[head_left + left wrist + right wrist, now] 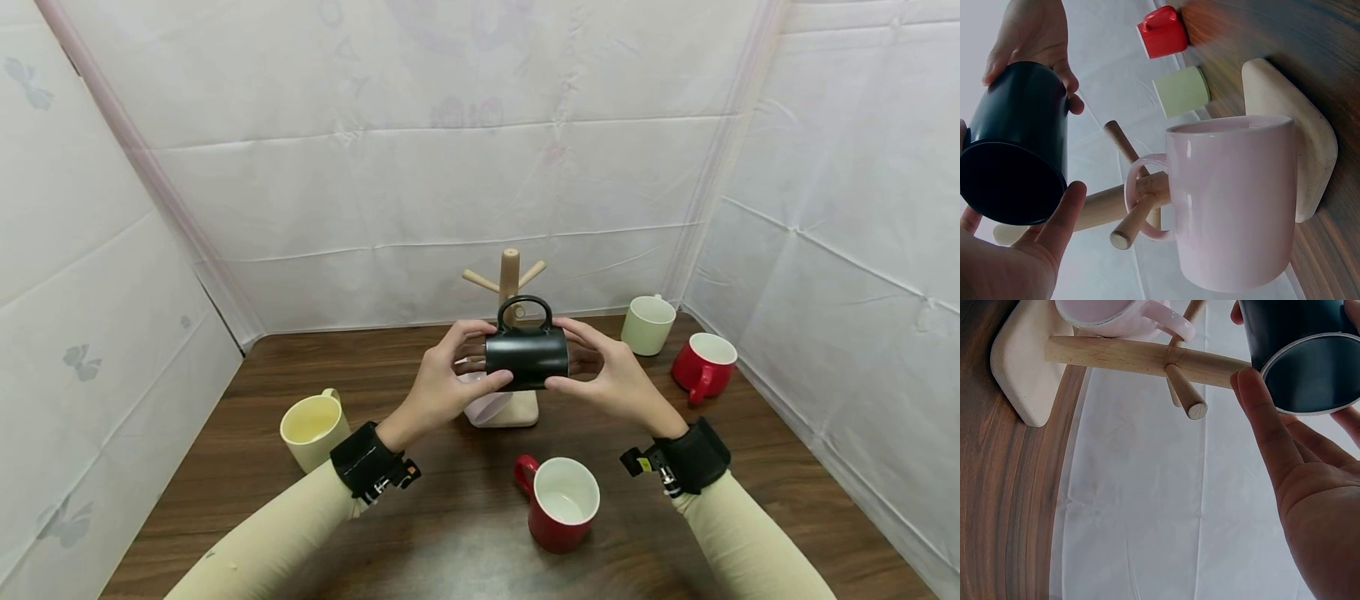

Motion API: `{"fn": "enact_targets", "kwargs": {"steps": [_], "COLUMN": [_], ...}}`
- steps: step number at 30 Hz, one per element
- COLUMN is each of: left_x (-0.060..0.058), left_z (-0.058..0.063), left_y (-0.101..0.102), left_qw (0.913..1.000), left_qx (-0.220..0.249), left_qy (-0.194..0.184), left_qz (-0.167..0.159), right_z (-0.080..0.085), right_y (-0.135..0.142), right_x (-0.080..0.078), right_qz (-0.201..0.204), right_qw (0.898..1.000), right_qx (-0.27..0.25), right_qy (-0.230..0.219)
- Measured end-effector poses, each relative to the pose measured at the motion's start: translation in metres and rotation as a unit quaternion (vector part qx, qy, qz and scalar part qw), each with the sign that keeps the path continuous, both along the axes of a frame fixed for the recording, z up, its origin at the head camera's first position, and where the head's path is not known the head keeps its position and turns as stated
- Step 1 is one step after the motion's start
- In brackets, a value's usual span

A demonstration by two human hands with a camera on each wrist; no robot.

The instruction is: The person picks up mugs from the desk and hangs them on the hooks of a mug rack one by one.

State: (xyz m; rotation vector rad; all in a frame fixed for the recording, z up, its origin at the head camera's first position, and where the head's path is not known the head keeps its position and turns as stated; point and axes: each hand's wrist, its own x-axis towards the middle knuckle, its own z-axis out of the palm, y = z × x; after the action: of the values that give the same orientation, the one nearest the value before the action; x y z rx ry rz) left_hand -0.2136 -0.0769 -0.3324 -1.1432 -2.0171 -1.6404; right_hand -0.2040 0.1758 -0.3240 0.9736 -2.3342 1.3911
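A black mug lies sideways in the air, its handle pointing up, held between both hands. My left hand grips its left end, thumb along the near side; my right hand grips the right end the same way. Behind the mug stands a wooden mug tree with several pegs, partly hidden by it in the head view. A pale pink mug hangs by its handle on a lower peg, close to the tree's base. In the right wrist view, the black mug's open mouth shows.
On the brown wooden table, a red mug stands in front. A yellow mug is at the left, near my left forearm. At the back right are a pale green mug and another red mug. White sheeting encloses the table.
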Motion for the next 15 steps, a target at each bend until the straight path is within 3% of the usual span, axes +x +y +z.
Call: {"fn": "enact_targets", "kwargs": {"steps": [15], "left_x": [-0.007], "left_z": [-0.007], "left_y": [-0.001], "left_qw": [0.9991], "left_qx": [-0.008], "left_qy": [-0.042], "left_qz": [-0.005], "right_z": [-0.009], "right_y": [0.002], "right_x": [-0.011], "right_qz": [0.000], "right_qw": [1.000], "right_qx": [0.008], "right_qy": [-0.013]}}
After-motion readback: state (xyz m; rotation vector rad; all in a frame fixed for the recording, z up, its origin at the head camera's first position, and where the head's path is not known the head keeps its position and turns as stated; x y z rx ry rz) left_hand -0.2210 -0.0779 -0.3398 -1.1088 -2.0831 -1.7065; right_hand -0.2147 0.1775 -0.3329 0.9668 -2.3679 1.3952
